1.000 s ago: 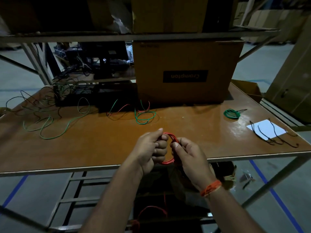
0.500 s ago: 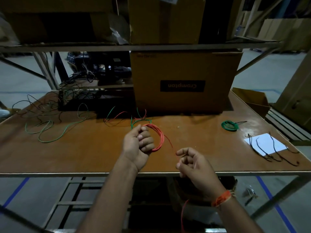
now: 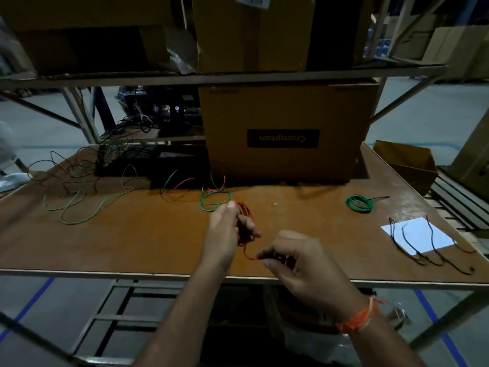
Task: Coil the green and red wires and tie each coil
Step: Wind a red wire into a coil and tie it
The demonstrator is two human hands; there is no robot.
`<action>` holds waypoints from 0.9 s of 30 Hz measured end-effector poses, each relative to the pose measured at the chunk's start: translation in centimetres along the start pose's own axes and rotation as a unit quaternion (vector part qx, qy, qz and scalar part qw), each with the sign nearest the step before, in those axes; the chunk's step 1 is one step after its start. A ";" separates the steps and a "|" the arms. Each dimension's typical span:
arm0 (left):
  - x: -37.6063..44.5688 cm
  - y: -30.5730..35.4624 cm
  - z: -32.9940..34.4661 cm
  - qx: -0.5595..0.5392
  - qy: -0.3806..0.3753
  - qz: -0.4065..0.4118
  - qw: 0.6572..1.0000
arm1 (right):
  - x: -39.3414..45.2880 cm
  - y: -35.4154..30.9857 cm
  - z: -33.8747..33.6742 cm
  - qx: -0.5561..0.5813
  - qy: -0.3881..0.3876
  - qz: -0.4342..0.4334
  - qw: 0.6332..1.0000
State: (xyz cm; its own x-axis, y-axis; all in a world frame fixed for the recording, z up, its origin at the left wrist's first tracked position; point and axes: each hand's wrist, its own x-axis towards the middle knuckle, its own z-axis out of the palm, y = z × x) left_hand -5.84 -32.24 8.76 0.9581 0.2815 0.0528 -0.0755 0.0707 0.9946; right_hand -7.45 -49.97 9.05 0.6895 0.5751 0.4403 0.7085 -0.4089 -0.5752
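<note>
My left hand (image 3: 227, 231) grips a coil of red wire (image 3: 244, 215) above the middle of the brown table (image 3: 132, 242). A loose red tail runs down from the coil to my right hand (image 3: 293, 256), which pinches its end between thumb and fingertips near the front edge. A finished green coil (image 3: 360, 203) with a black tie lies at the right. Loose green wire (image 3: 79, 205) sprawls at the left, and short green and red pieces (image 3: 214, 194) lie behind my left hand.
A large cardboard box (image 3: 285, 133) stands at the back of the table under a metal shelf. A white sheet (image 3: 418, 239) with several black ties lies at the right front. Dark tangled wires and a black unit (image 3: 124, 162) sit at back left.
My left hand turned the red coil on edge and kept it in its grip. My right hand, empty half a second ago, has taken the coil's loose tail in a pinch.
</note>
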 end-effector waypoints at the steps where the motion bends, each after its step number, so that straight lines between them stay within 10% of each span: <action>1: -0.6 0.0 0.5 0.028 -0.018 0.009 0.999 | 0.4 -0.2 -0.3 0.001 0.019 -0.016 1.000; 15: -0.9 -1.3 1.2 0.069 -0.162 0.020 0.984 | 2.0 3.1 -0.6 0.065 0.190 0.095 0.975; 27: 0.6 -1.4 -0.1 -0.232 -0.108 -0.117 0.959 | 1.8 4.0 3.0 0.282 0.163 0.210 0.922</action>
State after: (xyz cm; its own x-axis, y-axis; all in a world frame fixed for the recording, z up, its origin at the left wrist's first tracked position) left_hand -5.23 -32.08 7.37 0.9950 0.0035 -0.0998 0.0820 0.5411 0.8369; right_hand -3.83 -48.44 5.41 0.9586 0.1699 0.2284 0.2414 -0.0598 -0.9686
